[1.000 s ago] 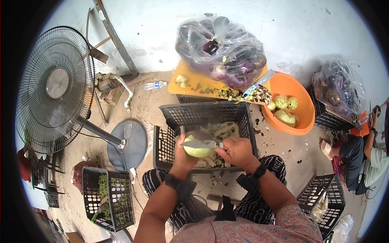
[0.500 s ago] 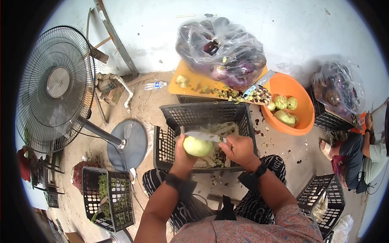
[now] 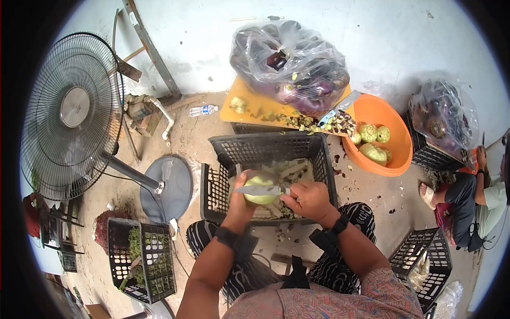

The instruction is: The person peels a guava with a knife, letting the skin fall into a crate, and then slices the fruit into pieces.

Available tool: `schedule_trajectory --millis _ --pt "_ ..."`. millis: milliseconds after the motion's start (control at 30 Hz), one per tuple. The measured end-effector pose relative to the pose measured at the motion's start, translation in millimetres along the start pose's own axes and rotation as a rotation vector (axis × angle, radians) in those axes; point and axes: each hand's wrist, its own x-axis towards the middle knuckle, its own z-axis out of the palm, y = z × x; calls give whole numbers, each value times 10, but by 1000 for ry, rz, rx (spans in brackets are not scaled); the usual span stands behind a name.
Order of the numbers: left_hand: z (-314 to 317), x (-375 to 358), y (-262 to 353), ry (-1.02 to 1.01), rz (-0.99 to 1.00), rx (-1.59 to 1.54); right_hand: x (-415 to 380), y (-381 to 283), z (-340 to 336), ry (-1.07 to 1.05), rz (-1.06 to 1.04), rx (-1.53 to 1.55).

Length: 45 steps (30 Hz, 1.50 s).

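Over the black crate, my left hand grips a round eggplant from its left side. Its flesh is pale green where peeled, and a darker, blurred patch shows at the far side. My right hand is closed around the handle of a knife. The blade points left and lies across the eggplant, its tip near my left thumb. Pale strips and dark peel scraps lie in the crate below both hands.
Beyond the crate, a yellow board carries a plastic bag of eggplants, trimmings and a blue-handled knife. An orange basin holds several peeled eggplants. A fan stands left; a co-worker sits right.
The knife has come from the eggplant's far edge toward me, now lying across its middle. The eggplant has turned in my left hand, showing a darker far side.
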Motion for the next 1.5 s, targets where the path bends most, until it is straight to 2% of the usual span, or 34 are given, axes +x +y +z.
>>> schedule_trajectory --millis 533,600,700,867,933,967,1033,1067,1133,1300,1500 --pt "-48 32 -90 7 57 5 -5 -40 37 5 39 6" --pt "-26 18 -75 0 136 10 -8 -30 4 -1 45 21" --pt "-37 -1 32 -38 109 -131 -24 21 -62 -40 127 10" --pt "-61 3 20 -67 103 -112 -52 34 -55 -75 168 0" --pt "-22 -35 -9 -62 159 84 -54 23 -20 -61 159 12" --pt "-110 3 -81 -62 160 83 -51 17 -1 -46 149 25" --pt "-184 65 -179 -164 448 562 -46 10 23 -50 161 28" --pt "-238 80 -202 -164 449 563 -39 9 28 -52 172 30" --pt "45 -82 -25 -35 122 20 -20 3 37 -22 157 40" --pt "-14 -70 -1 -90 193 61 -13 -8 -12 -12 154 106" --pt "-5 -61 6 -139 246 72 -56 26 -37 -128 219 130"
